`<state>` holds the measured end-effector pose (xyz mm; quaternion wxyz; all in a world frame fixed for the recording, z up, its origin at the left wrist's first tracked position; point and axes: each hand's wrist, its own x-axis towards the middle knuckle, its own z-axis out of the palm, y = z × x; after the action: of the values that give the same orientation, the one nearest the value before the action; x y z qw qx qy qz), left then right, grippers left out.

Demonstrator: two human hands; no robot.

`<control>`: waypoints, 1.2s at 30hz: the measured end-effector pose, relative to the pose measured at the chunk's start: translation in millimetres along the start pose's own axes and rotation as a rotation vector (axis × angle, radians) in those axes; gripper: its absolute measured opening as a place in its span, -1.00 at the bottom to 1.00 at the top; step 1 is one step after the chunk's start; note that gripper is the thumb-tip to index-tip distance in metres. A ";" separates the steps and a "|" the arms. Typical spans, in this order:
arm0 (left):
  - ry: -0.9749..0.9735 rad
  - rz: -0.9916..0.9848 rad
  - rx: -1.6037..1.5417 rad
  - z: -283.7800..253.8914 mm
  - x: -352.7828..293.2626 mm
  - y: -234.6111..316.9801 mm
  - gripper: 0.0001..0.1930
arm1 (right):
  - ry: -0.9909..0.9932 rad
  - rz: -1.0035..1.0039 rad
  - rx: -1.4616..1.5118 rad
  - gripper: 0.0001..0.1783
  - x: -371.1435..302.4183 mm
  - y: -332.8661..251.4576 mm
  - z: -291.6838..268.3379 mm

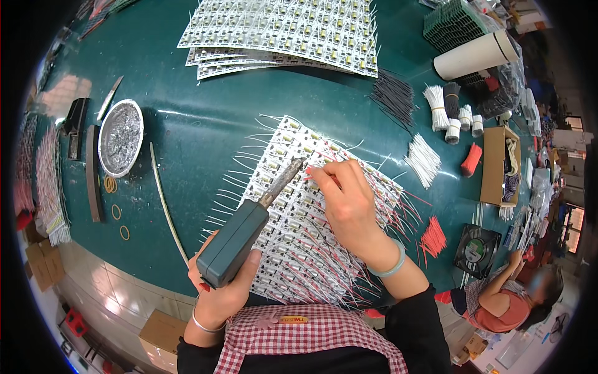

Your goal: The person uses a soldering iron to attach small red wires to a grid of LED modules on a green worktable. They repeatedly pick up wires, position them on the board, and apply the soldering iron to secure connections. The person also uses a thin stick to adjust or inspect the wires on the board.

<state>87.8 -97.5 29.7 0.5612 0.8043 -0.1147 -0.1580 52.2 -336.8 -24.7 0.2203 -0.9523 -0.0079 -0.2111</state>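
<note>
A white panel of small circuit boards (281, 146) lies on the table in front of me, with white wires sticking out along its left side and red wires (408, 209) along its right. My left hand (224, 296) is wrapped round the dark green body of a soldering gun (233, 243). The iron's dark tip points up and right, close above the panel. Just right of that tip, my right hand (349, 202) pinches a thin red wire (309, 171) at the panel. Whether tip and wire touch cannot be made out.
A bowl of silvery scraps (121, 138) stands left, near rubber bands (116, 212) and a pale rod (163, 199). More panels (280, 31) are stacked at the back. Right are loose wires (422, 161), a white cylinder (473, 56), a fan (477, 250), a cardboard box (495, 165) and a co-worker (504, 299).
</note>
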 end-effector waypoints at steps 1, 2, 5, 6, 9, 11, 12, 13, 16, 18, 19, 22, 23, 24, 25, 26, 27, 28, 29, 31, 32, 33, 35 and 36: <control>0.000 0.001 0.004 -0.3 -0.3 0.0 -0.70 | 0.004 -0.007 0.004 -0.63 0.3 0.1 -0.5; 0.003 0.007 0.001 -0.5 -1.0 -0.5 -0.70 | 0.008 -0.014 0.009 -0.62 0.5 0.3 -1.5; 0.018 0.014 -0.011 -2.7 -3.6 -2.0 -0.70 | 0.087 -0.081 0.029 -0.62 -0.3 -1.2 -6.7; 0.024 0.010 -0.016 -4.1 -4.4 -1.7 -0.71 | 0.124 -0.112 0.038 -0.61 -1.1 -2.9 -8.1; 0.025 0.007 -0.023 -4.0 -5.2 -2.4 -0.71 | 0.068 -0.074 0.087 -0.61 -6.5 -6.9 -7.5; 0.016 -0.005 -0.037 -5.5 -8.2 -1.7 -0.71 | 0.036 -0.055 0.081 -0.62 -8.4 -8.6 -5.2; 0.005 -0.021 -0.050 -6.0 -9.8 -1.3 -0.71 | 0.020 -0.045 0.078 -0.62 -9.5 -9.3 -3.8; -0.005 -0.036 -0.063 -6.3 -10.7 -1.4 -0.71 | 0.015 -0.038 0.071 -0.62 -10.3 -9.8 -2.7; -0.031 -0.038 -0.036 -7.0 -12.1 -2.0 -0.71 | 0.004 -0.014 0.056 -0.64 -11.6 -11.9 -1.1; -0.042 0.001 -0.012 -7.0 -12.7 -6.0 -0.72 | 0.001 0.004 0.055 -0.66 -11.4 -13.7 -1.7; -0.049 0.020 0.000 -7.0 -13.0 -7.6 -0.72 | 0.001 0.005 0.049 -0.66 -11.6 -14.1 -1.4; -0.073 0.044 0.070 -7.3 -12.2 -8.1 -0.75 | 0.002 0.008 0.038 -0.66 -11.4 -14.2 -0.9; -0.064 0.022 0.048 -6.8 -12.5 -7.5 -0.76 | 0.002 0.007 0.038 -0.66 -11.1 -14.2 -0.9; -0.055 0.001 0.025 -5.8 -12.8 -6.5 -0.76 | 0.003 0.006 0.038 -0.66 -11.1 -14.2 -0.9; -0.046 -0.021 0.003 -5.1 -13.0 -6.0 -0.77 | 0.006 0.006 0.037 -0.66 -11.4 -14.1 -0.5; -0.049 -0.014 0.023 -5.0 -12.9 -6.3 -0.77 | 0.009 0.006 0.035 -0.66 -11.8 -13.9 -0.1; -0.053 -0.006 0.044 -4.8 -12.9 -6.8 -0.78 | 0.011 0.007 0.034 -0.66 -12.2 -13.8 0.2; -0.055 0.001 0.064 -4.8 -12.7 -7.1 -0.78 | 0.010 0.008 0.031 -0.66 -12.3 -14.2 0.0; -0.055 -0.006 0.069 -4.5 -12.4 -6.4 -0.78 | 0.009 0.009 0.029 -0.66 -12.2 -14.8 -0.5; -0.055 -0.021 0.078 -3.5 -11.7 -4.3 -0.79 | 0.008 0.010 0.027 -0.66 -12.1 -15.3 -1.0; -0.060 -0.015 0.083 -3.8 -11.5 -4.4 -0.79 | 0.008 0.010 0.028 -0.66 -12.0 -15.2 -1.2; -0.064 -0.010 0.087 -4.2 -11.3 -4.5 -0.79 | 0.008 0.010 0.029 -0.66 -12.0 -15.0 -1.3; -0.068 -0.014 0.095 -4.6 -11.5 -4.2 -0.80 | 0.005 0.009 0.031 -0.66 -12.5 -14.6 -0.6; -0.067 -0.022 0.097 -4.8 -11.6 -3.3 -0.81 | 0.004 0.009 0.031 -0.66 -12.8 -14.3 -0.3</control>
<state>79.0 -88.0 29.7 0.5155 0.8261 -0.1320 -0.1855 38.9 -323.0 -23.7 0.2362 -0.9483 -0.0063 -0.2118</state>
